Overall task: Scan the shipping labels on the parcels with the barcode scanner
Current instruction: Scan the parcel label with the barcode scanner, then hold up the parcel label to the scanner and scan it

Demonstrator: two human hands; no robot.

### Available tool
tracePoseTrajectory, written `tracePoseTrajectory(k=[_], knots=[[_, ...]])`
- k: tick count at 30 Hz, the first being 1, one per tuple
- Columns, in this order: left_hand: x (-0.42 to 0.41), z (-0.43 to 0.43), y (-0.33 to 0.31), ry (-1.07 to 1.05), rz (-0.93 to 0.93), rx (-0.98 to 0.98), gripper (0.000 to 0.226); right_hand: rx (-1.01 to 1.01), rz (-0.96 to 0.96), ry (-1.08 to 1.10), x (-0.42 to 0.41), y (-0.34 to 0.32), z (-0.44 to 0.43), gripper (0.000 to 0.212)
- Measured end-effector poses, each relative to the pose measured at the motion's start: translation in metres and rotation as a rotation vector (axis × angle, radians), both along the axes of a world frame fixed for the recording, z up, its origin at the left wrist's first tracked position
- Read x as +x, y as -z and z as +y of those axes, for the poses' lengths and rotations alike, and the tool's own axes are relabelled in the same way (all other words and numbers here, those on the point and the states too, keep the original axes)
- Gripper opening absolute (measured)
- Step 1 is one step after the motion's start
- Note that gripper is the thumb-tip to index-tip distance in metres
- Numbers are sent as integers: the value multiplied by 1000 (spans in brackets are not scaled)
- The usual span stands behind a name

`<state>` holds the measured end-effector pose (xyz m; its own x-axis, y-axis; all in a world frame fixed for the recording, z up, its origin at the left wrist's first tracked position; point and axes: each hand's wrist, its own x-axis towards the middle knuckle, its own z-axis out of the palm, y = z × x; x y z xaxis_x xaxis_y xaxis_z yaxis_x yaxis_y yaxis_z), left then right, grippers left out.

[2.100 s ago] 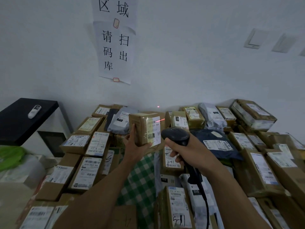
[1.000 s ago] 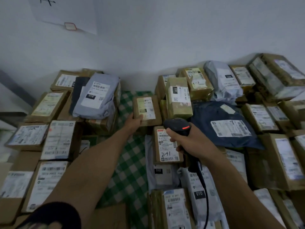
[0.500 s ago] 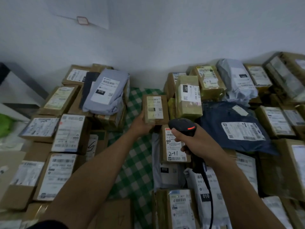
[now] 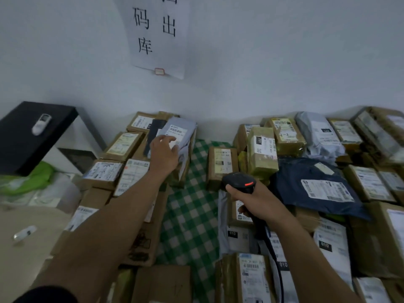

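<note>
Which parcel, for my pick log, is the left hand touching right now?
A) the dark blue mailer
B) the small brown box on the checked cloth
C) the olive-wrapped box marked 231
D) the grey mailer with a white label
D: the left hand lies on the grey mailer, its fingers over the white label.

Wall sheet [image 4: 160,53] reads 码, 出, 库; taped box [image 4: 263,159] carries black tag 231; grey mailer [image 4: 237,241] tagged 010.

Your view is dim and bluish, with soft even light and faint shadows. The wide lens bends the wall [image 4: 284,62] and parcels [image 4: 380,136] at the edges; label print blurs.
</note>
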<state>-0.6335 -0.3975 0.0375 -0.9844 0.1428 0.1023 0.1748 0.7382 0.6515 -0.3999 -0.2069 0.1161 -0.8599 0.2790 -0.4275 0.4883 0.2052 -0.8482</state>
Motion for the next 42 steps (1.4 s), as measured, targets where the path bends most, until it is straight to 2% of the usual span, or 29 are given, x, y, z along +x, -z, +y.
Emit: tracePoseTrajectory(k=[3, 4, 7, 10, 12, 15, 18, 20, 24, 27, 32, 34, 37, 42], knots=[[-17, -3, 1, -42, -139, -54, 36, 16, -14, 5, -1, 3, -4, 48], [-23, -3, 4, -45, -187, -72, 44, 25, -18, 1, -2, 5, -4, 47], [-35, -5, 14, -81, -322, -99, 85, 18, -19, -19, -6, 4, -6, 24], [-37, -5, 20, -102, -389, -115, 117, 17, -18, -24, -10, 4, -5, 25], [-36, -3, 21, -89, -366, -165, 125, 0, -17, -15, -12, 5, -3, 29], [-32, 2, 19, -91, -295, -110, 107, 5, -5, -16, -12, 6, -1, 29], [-27, 9, 16, -116, -271, 101, 69, -3, -4, -2, -11, 7, 1, 29], [-18, 12, 10, -79, -255, 230, 54, 3, 11, 1, -9, 4, 3, 35], [41, 14, -23, 89, -271, 505, 57, -12, 80, 47, 1, -8, 5, 38], [109, 21, -47, 109, -379, 742, 52, -17, 146, 131, 14, -18, 2, 46], [194, 34, -45, 160, -461, 1051, 54, -47, 306, 290, 43, -35, -13, 41], [217, 36, -46, 198, -502, 1065, 58, -27, 319, 307, 56, -41, -18, 41], [236, 34, -47, 260, -529, 951, 54, 35, 293, 309, 77, -44, -22, 44], [249, 19, -50, 315, -442, 759, 54, 88, 298, 324, 100, -47, -27, 49]])
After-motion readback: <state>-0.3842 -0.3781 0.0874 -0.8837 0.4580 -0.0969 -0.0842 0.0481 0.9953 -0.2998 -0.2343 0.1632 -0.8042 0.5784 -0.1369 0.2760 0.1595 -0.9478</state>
